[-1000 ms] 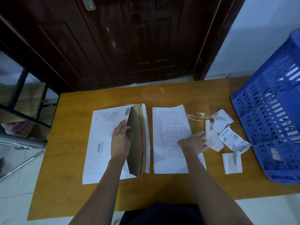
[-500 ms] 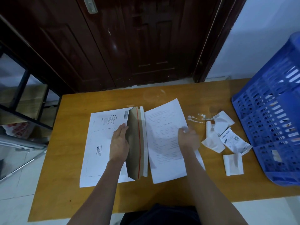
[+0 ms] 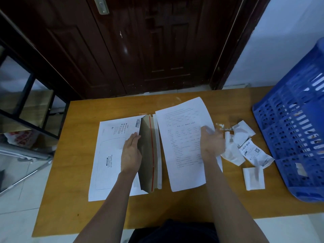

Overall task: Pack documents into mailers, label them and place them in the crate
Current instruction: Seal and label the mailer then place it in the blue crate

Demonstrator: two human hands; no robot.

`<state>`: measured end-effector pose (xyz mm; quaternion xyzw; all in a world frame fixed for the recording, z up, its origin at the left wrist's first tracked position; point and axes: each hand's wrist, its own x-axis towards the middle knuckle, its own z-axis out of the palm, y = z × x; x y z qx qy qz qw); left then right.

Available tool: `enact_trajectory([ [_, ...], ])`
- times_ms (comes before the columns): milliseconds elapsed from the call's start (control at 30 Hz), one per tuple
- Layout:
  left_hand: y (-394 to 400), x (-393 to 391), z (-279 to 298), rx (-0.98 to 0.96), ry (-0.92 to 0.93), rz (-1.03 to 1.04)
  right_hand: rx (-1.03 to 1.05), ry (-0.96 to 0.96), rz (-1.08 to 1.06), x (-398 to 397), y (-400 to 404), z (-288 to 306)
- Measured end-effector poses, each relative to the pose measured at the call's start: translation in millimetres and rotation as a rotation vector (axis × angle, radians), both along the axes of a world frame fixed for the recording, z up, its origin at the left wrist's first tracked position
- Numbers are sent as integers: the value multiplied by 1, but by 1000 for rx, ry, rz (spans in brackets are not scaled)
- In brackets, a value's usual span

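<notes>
Your left hand (image 3: 131,151) is lying with straight fingers inside the mouth of the white mailer (image 3: 112,155) at frame centre, propping its flap up. Your right hand (image 3: 211,142) is gripping, it seems, the document (image 3: 184,146), its long axis running up-frame, tilted right, beside the blue crate (image 3: 294,137) on the table (image 3: 78,190).

A dark wooden door (image 3: 140,46) is seen behind the orange-brown table (image 3: 73,199). A black metal frame (image 3: 26,95) is placed at the left, above a pale tiled floor (image 3: 17,216).
</notes>
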<state>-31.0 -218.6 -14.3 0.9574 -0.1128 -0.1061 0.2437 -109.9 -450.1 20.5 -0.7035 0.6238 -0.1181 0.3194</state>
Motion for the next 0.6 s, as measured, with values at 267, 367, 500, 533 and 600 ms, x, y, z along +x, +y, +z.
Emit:
enact_trajectory([
  [267, -10, -3, 6, -58, -33, 14, 53, 37, 206, 15, 21, 8],
  [367, -17, -5, 11, -69, -31, 5, 4, 46, 243, 21, 26, 15],
  [500, -17, -6, 13, -90, -38, 8, -109, 88, 273, 27, 26, 25],
  [533, -17, -6, 14, -96, -37, 14, -119, 91, 273, 28, 25, 26],
  [600, -18, -6, 15, -110, -32, 23, -122, 79, 260, 29, 23, 28],
])
